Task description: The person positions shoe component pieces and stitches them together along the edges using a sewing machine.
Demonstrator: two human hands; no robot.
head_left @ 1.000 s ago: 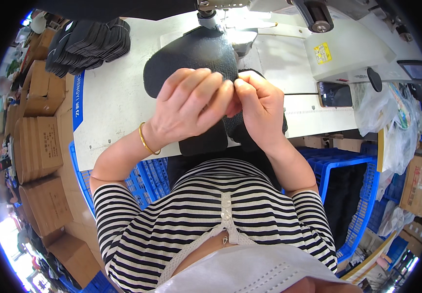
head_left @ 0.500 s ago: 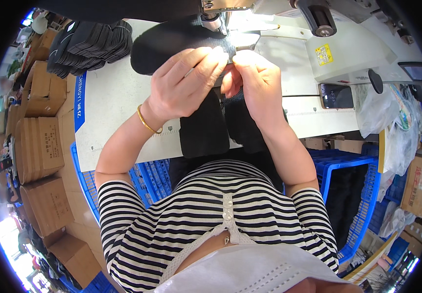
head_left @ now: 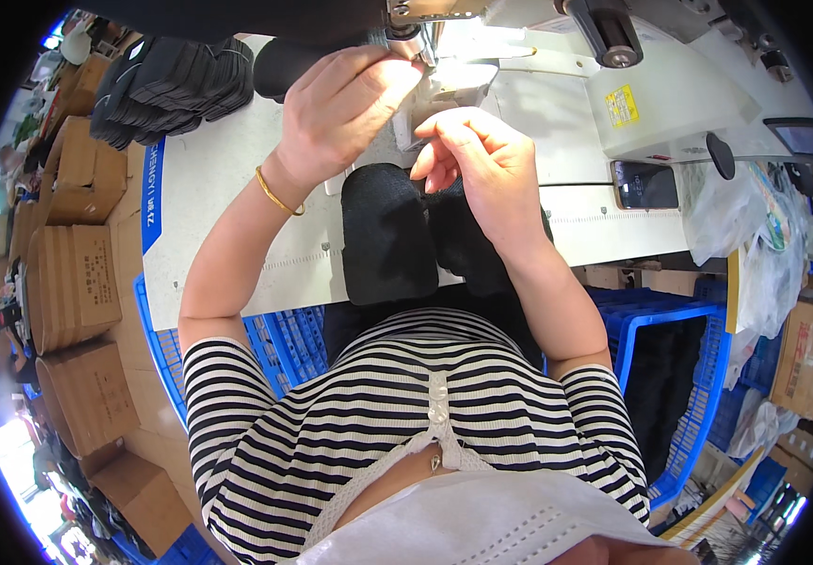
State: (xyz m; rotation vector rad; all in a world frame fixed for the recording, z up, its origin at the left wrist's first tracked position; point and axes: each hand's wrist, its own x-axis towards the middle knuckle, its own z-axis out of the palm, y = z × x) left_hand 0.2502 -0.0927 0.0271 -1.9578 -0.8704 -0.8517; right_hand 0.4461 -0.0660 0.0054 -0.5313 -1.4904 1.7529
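fingers (head_left: 395, 73) of the left hand (head_left: 336, 118) are drawn together close beside the presser foot (head_left: 408, 42) of a sewing machine (head_left: 439, 9). the hand lies over a black flat piece with a rounded end (head_left: 279, 66), which sits on the white table (head_left: 227, 254) at the machine head and sticks out to the left; whether the fingertips pinch its edge or only press on it cannot be told. a gold bracelet (head_left: 279, 195) circles the left wrist.

the right hand (head_left: 482, 169) is just to the right and nearer the body, loosely curled with nothing in its grasp. its lower fingertips hang over or beside the top of a dark piece (head_left: 472, 235); contact is unclear. just left of that one, another dark piece (head_left: 389, 240) lies beside it, both at the near edge of the table.

a stack of black pieces (head_left: 176, 89) stands at the far left corner. a phone (head_left: 644, 185) lies on the right, below the yellow label (head_left: 622, 105) on the pale machine body.
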